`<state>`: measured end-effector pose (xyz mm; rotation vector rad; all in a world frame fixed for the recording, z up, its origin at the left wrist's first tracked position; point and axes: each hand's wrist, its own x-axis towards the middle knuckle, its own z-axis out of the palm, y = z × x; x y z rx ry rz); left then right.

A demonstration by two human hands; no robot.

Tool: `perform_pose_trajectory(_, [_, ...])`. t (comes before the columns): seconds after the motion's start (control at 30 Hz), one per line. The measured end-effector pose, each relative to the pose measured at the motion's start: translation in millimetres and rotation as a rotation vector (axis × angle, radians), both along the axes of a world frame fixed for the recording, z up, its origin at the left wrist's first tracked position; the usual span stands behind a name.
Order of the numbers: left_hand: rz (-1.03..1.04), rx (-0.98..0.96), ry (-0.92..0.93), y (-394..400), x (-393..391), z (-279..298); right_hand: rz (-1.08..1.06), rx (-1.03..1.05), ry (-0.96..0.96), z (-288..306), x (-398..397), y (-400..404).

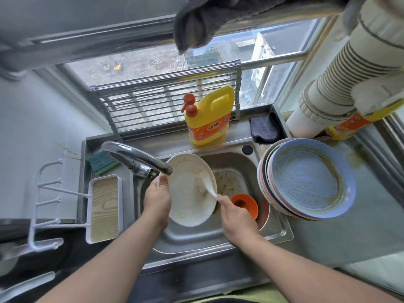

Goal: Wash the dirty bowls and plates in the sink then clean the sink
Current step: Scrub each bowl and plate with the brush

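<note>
A dirty white plate [185, 193] is tilted over the steel sink [218, 235], just below the tap spout [140, 158]. My left hand [157, 200] grips its left rim. My right hand [236, 215] holds the white handle of a brush [207, 186] whose head rests on the plate's face. An orange bowl [244, 203] lies in the sink behind my right hand. Food scraps dot the sink floor near the drain. A stack of dirty plates [306, 178], the blue one on top, rests on the sink's right edge.
A yellow detergent bottle [207, 119] stands behind the sink beside a dark cloth [262, 127]. A green sponge [101, 162] and a white tray [105, 206] lie to the left. A metal rack [164, 106] leans at the window. A ribbed duct [349, 73] runs at right.
</note>
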<state>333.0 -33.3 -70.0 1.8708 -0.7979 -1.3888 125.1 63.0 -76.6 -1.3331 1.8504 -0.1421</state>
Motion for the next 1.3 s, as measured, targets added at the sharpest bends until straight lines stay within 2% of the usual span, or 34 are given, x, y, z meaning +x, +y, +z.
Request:
perform_pose_trajectory(0.17, [0.188,0.066,0.105,-5.8,-19.9,6.9,0.132,-0.078,-0.176,23.7,62.0,5.1])
perform_pose_trajectory(0.27, [0.166,0.065,0.154,-6.0,-11.9,9.9,0.193,-0.003,-0.059,8.6,17.7,2.0])
perform_pose_trajectory(0.43, [0.186,0.088,0.245,-4.0,-18.8,14.2,0.072,-0.06,0.033,16.3,-11.6,-45.3])
perform_pose_trajectory(0.57, [0.16,0.079,0.17,-9.9,-12.5,16.6,0.092,-0.084,0.025,18.1,-2.8,-35.6])
perform_pose_trajectory(0.67, [0.133,0.05,0.111,-10.0,-3.1,12.3,0.208,-0.044,0.225,6.1,-29.0,-8.7])
perform_pose_trajectory(0.73, [0.119,0.055,0.063,-7.7,3.1,12.4,0.105,-0.041,0.279,-4.0,-50.0,-3.5])
perform_pose_trajectory(0.87, [0.081,0.085,0.077,3.2,13.5,13.9,-0.344,-0.153,-0.067,-2.7,-49.8,-13.7])
perform_pose_trajectory(1.0, [-0.036,0.18,0.075,15.8,20.7,6.1,-0.5,-0.102,-0.364,12.4,-29.4,-31.1])
perform_pose_trajectory(1.07, [-0.077,0.259,0.106,22.5,23.7,-0.2,-0.513,-0.058,-0.476,17.8,-28.4,-37.7])
perform_pose_trajectory(1.2, [-0.132,0.358,0.238,29.8,17.3,4.2,-0.441,0.036,-0.513,28.6,-31.2,-43.7])
perform_pose_trajectory(1.3, [-0.272,0.311,0.226,28.1,9.5,16.6,-0.468,0.087,-0.398,27.4,-36.6,-50.2])
